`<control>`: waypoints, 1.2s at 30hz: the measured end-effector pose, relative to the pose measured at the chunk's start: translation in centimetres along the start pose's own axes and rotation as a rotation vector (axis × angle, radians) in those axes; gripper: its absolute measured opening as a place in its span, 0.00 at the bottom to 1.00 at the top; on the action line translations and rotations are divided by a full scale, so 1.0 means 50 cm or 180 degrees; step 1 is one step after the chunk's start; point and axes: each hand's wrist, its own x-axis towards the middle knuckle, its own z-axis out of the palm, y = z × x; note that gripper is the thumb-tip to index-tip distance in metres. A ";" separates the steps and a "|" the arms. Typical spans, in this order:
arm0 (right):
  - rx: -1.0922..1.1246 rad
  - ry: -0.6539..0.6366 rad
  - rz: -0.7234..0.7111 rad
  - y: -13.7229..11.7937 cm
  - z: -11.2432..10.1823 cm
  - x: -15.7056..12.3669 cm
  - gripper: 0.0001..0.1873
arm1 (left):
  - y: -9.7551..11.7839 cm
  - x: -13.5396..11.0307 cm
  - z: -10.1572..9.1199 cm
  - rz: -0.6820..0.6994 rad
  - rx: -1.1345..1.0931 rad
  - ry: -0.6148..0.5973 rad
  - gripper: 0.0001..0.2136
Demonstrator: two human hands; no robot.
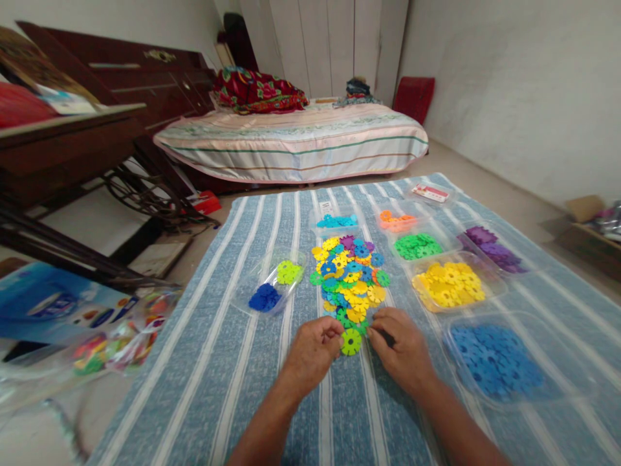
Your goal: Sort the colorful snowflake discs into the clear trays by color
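My left hand (315,349) is closed, its thumb and fingertips pinching the left edge of a lime-green notched plastic disc (351,342). Across from it, my right hand (400,343) has its fingers pressed together beside a green disc at the near end of the pile. Whatever those fingertips hold is too small or hidden to make out. Just beyond both hands spreads a mixed pile of notched discs (356,291) in yellow, blue, green, orange and purple.
Right of the pile stand clear tubs of blue discs (495,359), yellow discs (449,285), green discs (417,246) and purple discs (492,249). Farther back are light-blue discs (336,221) and orange discs (395,220). A divided tub (257,275) sits left. A bed (301,142) lies beyond.
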 end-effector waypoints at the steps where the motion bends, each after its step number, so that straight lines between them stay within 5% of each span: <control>1: 0.0028 0.0022 -0.0037 -0.003 0.001 -0.001 0.05 | 0.000 0.000 0.001 -0.0007 0.0000 -0.0001 0.04; 10: 0.0088 -0.0073 -0.0196 -0.009 0.014 -0.012 0.07 | -0.006 0.002 0.006 0.0016 -0.0019 -0.0090 0.05; 26: 0.1013 -0.0137 0.0637 -0.016 0.008 -0.005 0.05 | 0.000 0.000 0.016 -0.0086 -0.0214 -0.0120 0.04; 36: 0.1013 -0.0205 0.0570 -0.015 0.007 -0.005 0.07 | 0.013 -0.003 0.020 -0.0302 -0.0569 -0.0051 0.04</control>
